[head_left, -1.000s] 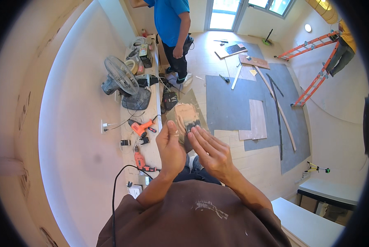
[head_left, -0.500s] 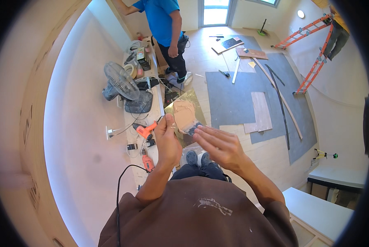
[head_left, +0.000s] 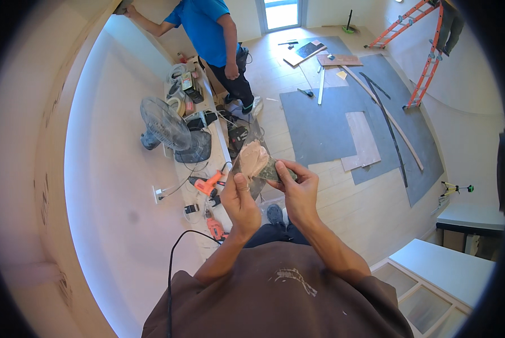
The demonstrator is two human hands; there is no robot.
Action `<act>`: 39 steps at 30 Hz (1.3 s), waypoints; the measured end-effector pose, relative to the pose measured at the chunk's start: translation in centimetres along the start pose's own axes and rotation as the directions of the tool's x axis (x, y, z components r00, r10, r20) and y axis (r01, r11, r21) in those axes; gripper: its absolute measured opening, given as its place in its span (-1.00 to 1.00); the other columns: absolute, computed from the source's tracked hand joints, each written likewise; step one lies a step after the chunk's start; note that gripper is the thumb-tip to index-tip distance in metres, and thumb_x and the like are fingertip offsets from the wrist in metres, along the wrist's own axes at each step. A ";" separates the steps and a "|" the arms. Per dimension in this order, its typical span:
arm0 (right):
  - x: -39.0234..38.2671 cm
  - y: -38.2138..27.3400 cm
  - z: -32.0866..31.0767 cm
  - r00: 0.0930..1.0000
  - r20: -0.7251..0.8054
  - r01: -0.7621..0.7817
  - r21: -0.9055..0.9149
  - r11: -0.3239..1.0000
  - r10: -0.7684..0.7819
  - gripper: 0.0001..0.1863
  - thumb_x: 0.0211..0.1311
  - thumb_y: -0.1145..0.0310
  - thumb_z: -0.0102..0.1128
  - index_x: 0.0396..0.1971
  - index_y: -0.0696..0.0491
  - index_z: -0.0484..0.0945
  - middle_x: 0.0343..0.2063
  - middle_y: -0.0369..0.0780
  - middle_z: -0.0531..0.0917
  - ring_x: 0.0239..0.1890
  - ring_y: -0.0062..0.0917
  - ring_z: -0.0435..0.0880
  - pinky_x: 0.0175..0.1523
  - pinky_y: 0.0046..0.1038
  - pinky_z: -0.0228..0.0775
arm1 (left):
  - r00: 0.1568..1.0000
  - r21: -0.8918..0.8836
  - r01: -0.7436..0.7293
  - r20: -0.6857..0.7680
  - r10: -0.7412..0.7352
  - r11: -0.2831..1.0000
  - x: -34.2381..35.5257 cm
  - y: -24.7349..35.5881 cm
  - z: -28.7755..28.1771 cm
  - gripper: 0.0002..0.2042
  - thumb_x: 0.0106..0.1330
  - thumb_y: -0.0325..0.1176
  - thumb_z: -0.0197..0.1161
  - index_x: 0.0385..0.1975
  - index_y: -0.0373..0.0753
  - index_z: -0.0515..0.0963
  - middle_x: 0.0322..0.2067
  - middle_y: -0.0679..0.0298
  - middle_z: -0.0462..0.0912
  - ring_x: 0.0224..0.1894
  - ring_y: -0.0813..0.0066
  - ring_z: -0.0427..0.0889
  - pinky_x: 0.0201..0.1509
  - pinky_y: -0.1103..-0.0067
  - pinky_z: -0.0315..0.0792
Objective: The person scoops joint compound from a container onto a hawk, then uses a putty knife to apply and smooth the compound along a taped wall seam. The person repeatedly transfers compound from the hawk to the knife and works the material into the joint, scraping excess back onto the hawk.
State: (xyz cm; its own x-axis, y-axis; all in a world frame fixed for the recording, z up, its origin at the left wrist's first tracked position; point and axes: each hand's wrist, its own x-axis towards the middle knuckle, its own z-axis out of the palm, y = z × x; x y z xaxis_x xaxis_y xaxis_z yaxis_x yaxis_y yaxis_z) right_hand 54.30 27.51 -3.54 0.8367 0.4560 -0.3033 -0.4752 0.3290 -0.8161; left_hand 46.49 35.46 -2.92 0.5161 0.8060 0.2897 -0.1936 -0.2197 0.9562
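"Head view: what is in your left hand?"

"My left hand [head_left: 241,205] has hold of a thin, shiny plate [head_left: 257,188] by its near edge. My thumb lies along the top, and the fingers curl underneath, where I can't see them."

"And your right?"

"My right hand [head_left: 300,188] is closed in a pinch, thumb above and fingers below, around a dark, flat scraper [head_left: 270,169]. It points in toward the left hand, over the plate."

"Where is the putty?"

"That peach-coloured putty [head_left: 253,158] sits in a lump at the scraper's end, above the plate and just beyond my left thumb. I can't tell how much rests on the scraper and how much on the plate."

"What lies around you?"

"To my left, a grey fan [head_left: 165,123] stands on a cluttered bench, with an orange power tool [head_left: 207,182] nearer me and a red-orange drill [head_left: 214,227] nearer still. Ahead, a co-worker in a blue shirt [head_left: 203,29] reaches one arm up to the left wall."

"And on the right?"

"Grey sheets [head_left: 314,127] cover part of the floor, with a long wooden strip [head_left: 399,131] lying across them. Past those stands an orange ladder [head_left: 427,76], with another person's leg [head_left: 448,28] beside it."
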 end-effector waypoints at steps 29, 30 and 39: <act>-0.5 -3.7 -3.4 0.261 0.917 0.914 -0.335 -0.228 -0.302 -0.61 0.05 0.50 0.21 -0.07 0.27 0.62 -0.02 -0.06 0.69 0.08 -0.25 0.69 0.18 -0.27 0.57 | 0.909 -0.338 0.416 0.121 -0.399 0.844 1.8 -1.7 -0.7 -0.71 0.61 -0.28 -0.06 -0.13 -0.38 0.54 -0.19 0.29 0.60 -0.14 0.65 0.49 0.02 0.63 0.38; -0.7 -3.7 -3.7 0.281 0.911 0.916 -0.348 -0.198 -0.301 -0.62 0.04 0.52 0.22 -0.08 0.25 0.63 -0.04 -0.05 0.69 0.05 -0.24 0.70 0.15 -0.29 0.59 | 0.892 -0.389 0.449 0.147 -0.427 0.805 2.0 -1.9 -0.8 -0.68 0.61 -0.27 -0.06 -0.03 -0.41 0.54 -0.08 0.22 0.64 -0.02 0.59 0.57 0.15 0.59 0.42; 4.2 -5.0 -8.5 0.998 -0.010 0.058 -0.248 0.967 -0.062 -0.77 0.40 0.46 0.21 -0.07 0.28 0.65 -0.22 -0.18 0.70 -0.20 -0.58 0.69 -0.11 -0.47 0.72 | 0.784 -0.400 0.619 0.255 -0.566 0.676 3.0 -5.5 4.9 -0.70 0.61 -0.28 -0.07 -0.04 -0.37 0.54 -0.12 0.28 0.65 -0.07 0.63 0.58 0.10 0.61 0.45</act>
State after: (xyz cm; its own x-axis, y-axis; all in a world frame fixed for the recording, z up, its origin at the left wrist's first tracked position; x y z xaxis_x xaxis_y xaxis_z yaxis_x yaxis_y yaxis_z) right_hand 62.48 20.70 -4.91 0.8673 0.4266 -0.2567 -0.3437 0.1399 -0.9286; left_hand 53.22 36.42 -7.08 0.7268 0.6160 -0.3037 -0.1450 0.5699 0.8088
